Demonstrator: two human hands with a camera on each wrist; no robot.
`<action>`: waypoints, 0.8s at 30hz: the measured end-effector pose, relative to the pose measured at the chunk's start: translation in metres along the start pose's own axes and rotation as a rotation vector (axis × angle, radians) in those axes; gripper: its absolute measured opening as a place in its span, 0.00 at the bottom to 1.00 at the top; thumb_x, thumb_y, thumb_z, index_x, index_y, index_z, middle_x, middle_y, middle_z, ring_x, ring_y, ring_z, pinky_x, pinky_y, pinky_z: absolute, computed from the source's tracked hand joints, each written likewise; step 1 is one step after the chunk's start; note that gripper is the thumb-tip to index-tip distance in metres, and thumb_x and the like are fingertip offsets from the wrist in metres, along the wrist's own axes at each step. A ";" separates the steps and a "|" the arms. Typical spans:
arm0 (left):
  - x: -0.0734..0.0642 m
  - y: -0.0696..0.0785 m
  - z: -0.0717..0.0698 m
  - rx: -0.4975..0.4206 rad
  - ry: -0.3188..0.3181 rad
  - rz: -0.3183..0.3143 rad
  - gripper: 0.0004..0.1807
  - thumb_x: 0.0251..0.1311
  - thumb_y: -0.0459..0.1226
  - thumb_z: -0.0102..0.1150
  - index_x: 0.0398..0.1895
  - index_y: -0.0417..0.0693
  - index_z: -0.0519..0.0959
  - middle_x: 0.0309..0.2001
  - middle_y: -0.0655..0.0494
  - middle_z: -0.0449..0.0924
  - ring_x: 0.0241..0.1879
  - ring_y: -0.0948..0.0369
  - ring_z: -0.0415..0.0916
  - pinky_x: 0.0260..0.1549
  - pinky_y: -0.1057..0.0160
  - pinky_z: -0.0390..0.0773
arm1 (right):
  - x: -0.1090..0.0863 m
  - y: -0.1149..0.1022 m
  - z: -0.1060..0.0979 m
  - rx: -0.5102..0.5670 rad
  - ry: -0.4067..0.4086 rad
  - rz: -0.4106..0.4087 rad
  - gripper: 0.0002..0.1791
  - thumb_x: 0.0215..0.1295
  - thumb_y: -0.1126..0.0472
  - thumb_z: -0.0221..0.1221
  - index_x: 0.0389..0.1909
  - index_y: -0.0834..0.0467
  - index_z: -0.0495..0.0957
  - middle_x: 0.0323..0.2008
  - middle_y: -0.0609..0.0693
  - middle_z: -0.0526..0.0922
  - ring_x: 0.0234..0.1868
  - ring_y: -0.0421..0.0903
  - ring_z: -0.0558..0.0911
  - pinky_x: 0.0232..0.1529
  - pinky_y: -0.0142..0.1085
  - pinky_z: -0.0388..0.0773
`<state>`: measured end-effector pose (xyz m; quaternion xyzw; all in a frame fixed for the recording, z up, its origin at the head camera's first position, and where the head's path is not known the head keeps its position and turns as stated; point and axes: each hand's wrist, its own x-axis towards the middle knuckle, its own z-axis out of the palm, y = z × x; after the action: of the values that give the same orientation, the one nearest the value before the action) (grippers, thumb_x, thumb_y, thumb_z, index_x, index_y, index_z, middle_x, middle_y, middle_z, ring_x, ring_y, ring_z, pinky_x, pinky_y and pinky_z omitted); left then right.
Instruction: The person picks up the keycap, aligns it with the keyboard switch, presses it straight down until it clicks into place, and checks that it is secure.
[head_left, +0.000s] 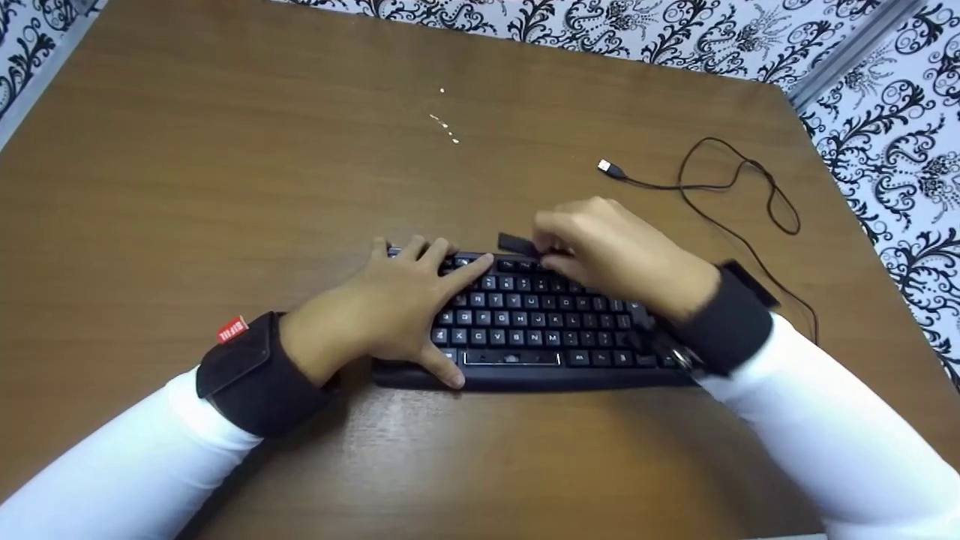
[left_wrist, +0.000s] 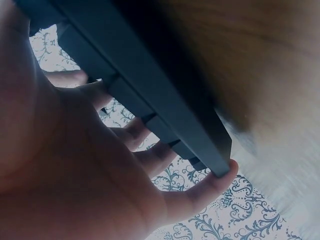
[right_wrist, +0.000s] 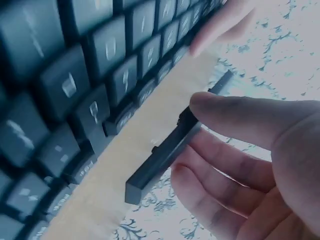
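Note:
A black keyboard [head_left: 517, 319] lies on the wooden table. My left hand [head_left: 397, 300] spreads over its left part, the thumb at the near edge and the other fingertips along the far edge. From the left wrist view, the little finger touches a corner of the keyboard [left_wrist: 165, 100]. Between thumb and fingers my right hand [head_left: 600, 247] pinches a slim black plastic strip [right_wrist: 160, 160] with small tabs along one side. In the head view one end of the strip [head_left: 517, 244] sticks out just beyond the keyboard's far edge. The right forearm hides the keyboard's right end.
A thin black cable [head_left: 739, 232] loops across the table's right side, ending in a USB plug [head_left: 611, 169]. Small white specks [head_left: 445, 126] dot the far part of the wooden table [head_left: 225, 150]. Black-and-white patterned surfaces [head_left: 900, 135] show past the table's edges.

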<state>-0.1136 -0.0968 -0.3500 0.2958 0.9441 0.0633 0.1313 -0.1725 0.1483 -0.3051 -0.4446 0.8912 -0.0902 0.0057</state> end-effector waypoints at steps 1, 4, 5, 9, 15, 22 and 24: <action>0.000 0.000 0.000 0.001 0.000 0.000 0.74 0.28 0.78 0.65 0.81 0.66 0.43 0.73 0.40 0.57 0.72 0.40 0.56 0.63 0.25 0.58 | -0.006 -0.004 -0.001 -0.002 -0.003 -0.001 0.06 0.57 0.68 0.68 0.32 0.60 0.80 0.30 0.54 0.84 0.31 0.49 0.84 0.34 0.39 0.83; 0.001 0.000 0.000 0.003 -0.001 0.001 0.74 0.29 0.78 0.65 0.81 0.66 0.43 0.74 0.40 0.57 0.72 0.40 0.56 0.63 0.25 0.57 | -0.020 -0.016 -0.001 -0.011 -0.023 -0.006 0.06 0.57 0.67 0.68 0.33 0.59 0.80 0.31 0.53 0.84 0.31 0.47 0.84 0.34 0.37 0.83; 0.000 0.000 0.000 0.000 -0.002 0.000 0.74 0.29 0.78 0.65 0.81 0.66 0.43 0.74 0.40 0.56 0.73 0.40 0.56 0.63 0.25 0.57 | -0.024 -0.021 0.000 -0.011 -0.029 -0.015 0.06 0.57 0.67 0.68 0.33 0.59 0.81 0.30 0.52 0.84 0.31 0.47 0.83 0.34 0.36 0.83; 0.002 0.000 0.000 -0.002 -0.004 0.003 0.73 0.30 0.78 0.65 0.81 0.66 0.43 0.74 0.40 0.55 0.73 0.39 0.55 0.63 0.24 0.56 | -0.036 -0.038 0.002 -0.003 -0.028 -0.073 0.06 0.59 0.66 0.68 0.34 0.57 0.81 0.31 0.51 0.84 0.32 0.45 0.84 0.35 0.33 0.83; 0.000 0.001 0.001 -0.007 0.001 0.004 0.73 0.30 0.78 0.65 0.81 0.65 0.43 0.74 0.40 0.56 0.73 0.39 0.55 0.63 0.24 0.57 | -0.042 -0.061 0.017 -0.045 -0.009 -0.180 0.07 0.58 0.64 0.69 0.36 0.57 0.82 0.32 0.50 0.84 0.32 0.44 0.84 0.36 0.34 0.83; 0.000 0.001 0.001 -0.010 0.003 0.001 0.73 0.29 0.78 0.66 0.81 0.65 0.44 0.74 0.40 0.56 0.73 0.39 0.55 0.63 0.24 0.57 | -0.045 -0.069 0.035 -0.125 0.021 -0.234 0.07 0.57 0.63 0.70 0.35 0.56 0.81 0.31 0.48 0.81 0.31 0.43 0.81 0.35 0.36 0.82; 0.001 0.000 0.001 -0.010 0.004 0.003 0.73 0.29 0.78 0.66 0.81 0.65 0.44 0.74 0.40 0.56 0.73 0.40 0.55 0.63 0.24 0.57 | -0.045 -0.069 0.040 -0.131 0.034 -0.246 0.07 0.57 0.63 0.70 0.35 0.56 0.81 0.31 0.48 0.80 0.31 0.43 0.81 0.36 0.35 0.82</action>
<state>-0.1135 -0.0962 -0.3512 0.2962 0.9436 0.0687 0.1308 -0.0873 0.1376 -0.3362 -0.5483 0.8339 -0.0394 -0.0493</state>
